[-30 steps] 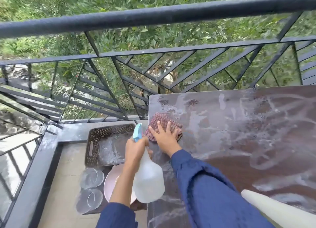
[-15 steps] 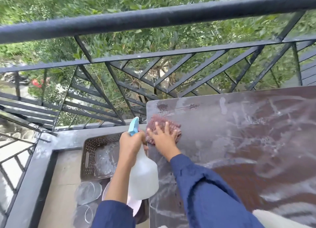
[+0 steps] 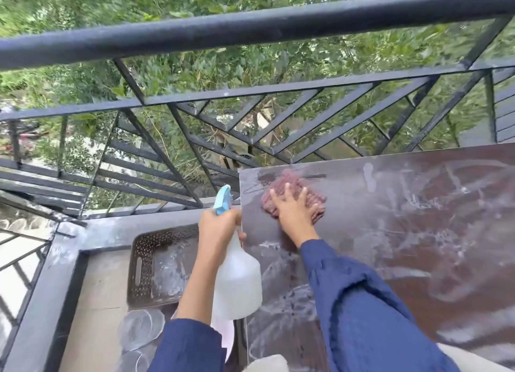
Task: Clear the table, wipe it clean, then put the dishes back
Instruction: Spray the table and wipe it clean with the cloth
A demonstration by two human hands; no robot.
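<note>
The dark brown table (image 3: pixel 418 232) is streaked with white soapy smears. My right hand (image 3: pixel 292 214) presses flat, fingers spread, on a pink-brown cloth (image 3: pixel 287 185) at the table's far left corner. My left hand (image 3: pixel 217 229) grips the neck of a white spray bottle (image 3: pixel 237 282) with a blue trigger head, held just off the table's left edge. To the left and lower down sit the dishes: a brown perforated tray (image 3: pixel 142 260), two clear glass plates (image 3: pixel 139 330) and a pink plate (image 3: pixel 225 335) partly hidden behind my left arm.
A black metal railing (image 3: pixel 250 29) with diagonal bars runs along the far side, trees beyond it. A black ledge (image 3: pixel 55 274) borders the balcony floor at left. A white object (image 3: pixel 267 364) shows at the bottom edge.
My right hand has slid the cloth up toward the table's far left corner. My left hand keeps holding the spray bottle beside the table edge.
</note>
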